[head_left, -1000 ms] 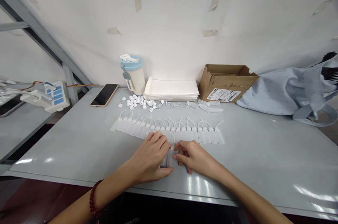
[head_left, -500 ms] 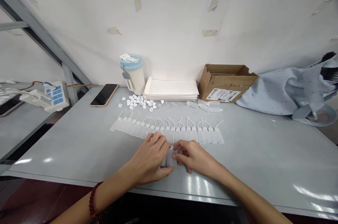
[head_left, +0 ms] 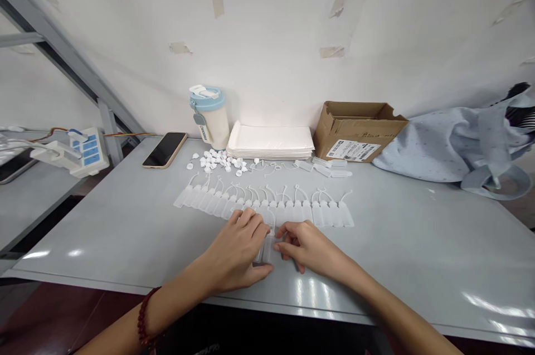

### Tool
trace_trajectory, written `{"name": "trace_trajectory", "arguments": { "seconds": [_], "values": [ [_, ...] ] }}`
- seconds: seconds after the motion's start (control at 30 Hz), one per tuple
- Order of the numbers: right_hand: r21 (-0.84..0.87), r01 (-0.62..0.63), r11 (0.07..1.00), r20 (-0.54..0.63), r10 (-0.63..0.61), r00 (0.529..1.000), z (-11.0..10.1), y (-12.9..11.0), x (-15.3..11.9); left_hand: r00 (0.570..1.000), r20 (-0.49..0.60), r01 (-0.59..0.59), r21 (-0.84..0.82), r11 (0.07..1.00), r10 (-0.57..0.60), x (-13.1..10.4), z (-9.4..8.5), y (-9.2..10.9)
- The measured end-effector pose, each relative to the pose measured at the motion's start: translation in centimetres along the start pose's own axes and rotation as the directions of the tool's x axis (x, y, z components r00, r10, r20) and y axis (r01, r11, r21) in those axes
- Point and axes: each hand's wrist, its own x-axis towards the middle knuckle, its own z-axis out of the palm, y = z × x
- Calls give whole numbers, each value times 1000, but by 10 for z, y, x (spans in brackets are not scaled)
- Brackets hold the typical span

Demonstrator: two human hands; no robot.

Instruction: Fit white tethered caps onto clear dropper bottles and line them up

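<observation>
Near the table's front edge, small translucent plastic sleeves [head_left: 267, 249] lie under my left hand [head_left: 244, 249]. Its curled fingers reach over their upper end and its thumb lies at the lower end. A thin cord rises from the top of one sleeve. My right hand [head_left: 307, 246] is close against the right side of that sleeve. Its index finger and thumb are a little apart, with the other fingers curled under and nothing visible in them. Just beyond both hands runs a row of similar corded sleeves [head_left: 326, 214], partly hidden by my left hand.
Behind the row lie small white caps [head_left: 219, 161], loose cords [head_left: 271, 168] and several cordless sleeves [head_left: 321, 170]. Along the wall stand a blue-lidded cup [head_left: 211, 121], a stack of white envelopes [head_left: 271, 140], a cardboard box [head_left: 357, 135] and a pale cloth bag [head_left: 426, 143]. A phone [head_left: 165, 150] lies left.
My hands stay in almost the same place. The sleeves between them have shifted slightly, and the right sleeve shows a little more of its face. Nothing else has visibly moved.
</observation>
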Motion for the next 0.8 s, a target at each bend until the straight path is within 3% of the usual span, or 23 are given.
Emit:
{"name": "trace_trajectory", "arguments": {
  "seconds": [0.13,0.23,0.3,0.37,0.4,0.43,0.47,0.5,0.6,0.67,0.8],
  "values": [
    [80,-22,997,77,16,997,-10,-6,-5,1000,-23,1,-26,1000,-2,0,-7,-2],
    [165,-24,986,156,-2,988,-30,-12,-10,996,-92,15,-45,999,-19,6,-15,-11],
    [192,-16,981,78,1,997,-50,-11,-13,987,-150,47,-53,998,-54,15,-21,-23],
    [196,-8,981,-133,35,990,-72,-4,-13,978,-185,90,-70,993,-101,30,-25,-38],
    [170,11,985,-277,37,960,-84,2,-13,973,-191,113,-86,990,-128,39,-27,-47],
    [100,35,994,-451,14,893,-94,10,-12,970,-182,147,-91,985,-162,49,-27,-56],
    [-1,44,999,-625,-35,780,-104,19,-11,969,-175,159,-93,983,-174,60,-27,-64],
    [-44,36,998,-717,-57,695,-113,28,-10,970,-166,162,-96,982,-176,71,-25,-71],
    [-147,-21,989,-854,-116,507,-133,55,-3,972,-152,166,-100,981,-180,101,-17,-86],
    [-236,-59,970,-871,-184,455,-141,68,2,971,-151,171,-101,980,-185,118,-9,-89],
    [-382,-92,920,-818,-290,497,-146,84,14,969,-149,179,-118,977,-196,137,2,-86]
  ]
}}
